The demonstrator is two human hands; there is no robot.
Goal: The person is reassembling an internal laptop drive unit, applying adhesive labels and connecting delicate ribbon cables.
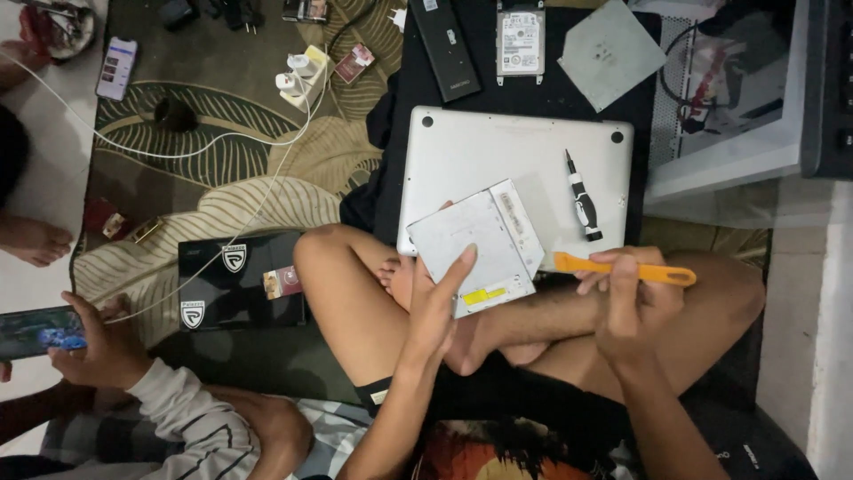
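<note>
Crossed legs fill the foreground as I sit on the floor. My left hand (437, 307) is clamped on a flat silver optical drive (480, 249), tilted up for inspection just above my knee. My right hand (633, 302) is closed round an orange pry tool (622, 268), level and clear. Beyond lies an upturned silver laptop (506, 169) carrying a screwdriver (582, 197); free room is tight.

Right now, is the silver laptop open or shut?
Shut: the laptop lies flat, underside up, a screwdriver resting on it.
</note>
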